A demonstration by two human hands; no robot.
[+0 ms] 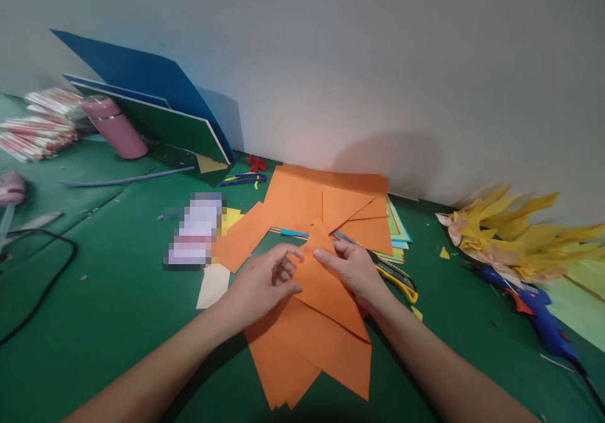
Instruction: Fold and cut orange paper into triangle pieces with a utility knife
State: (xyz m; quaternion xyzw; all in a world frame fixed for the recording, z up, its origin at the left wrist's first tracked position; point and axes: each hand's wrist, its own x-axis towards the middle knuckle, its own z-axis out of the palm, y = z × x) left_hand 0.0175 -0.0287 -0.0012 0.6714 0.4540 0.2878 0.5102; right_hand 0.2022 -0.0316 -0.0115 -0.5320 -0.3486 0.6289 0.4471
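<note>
Both my hands pinch one folded orange paper sheet (326,290) in the middle of the green table (108,309). My left hand (262,284) grips its left edge with curled fingers. My right hand (352,268) holds the right edge, thumb and forefinger pressed on the fold near the pointed tip. More orange sheets (307,353) lie fanned out under it toward me. Another orange pile (326,205) lies behind the hands.
A yellow utility knife (397,278) lies right of my right hand on stacked coloured sheets (399,234). A blue glue gun (539,316) and yellow paper flowers (515,237) sit right. Blue and green boards (155,104), a pink bottle (116,130) and a black cable (42,284) sit left.
</note>
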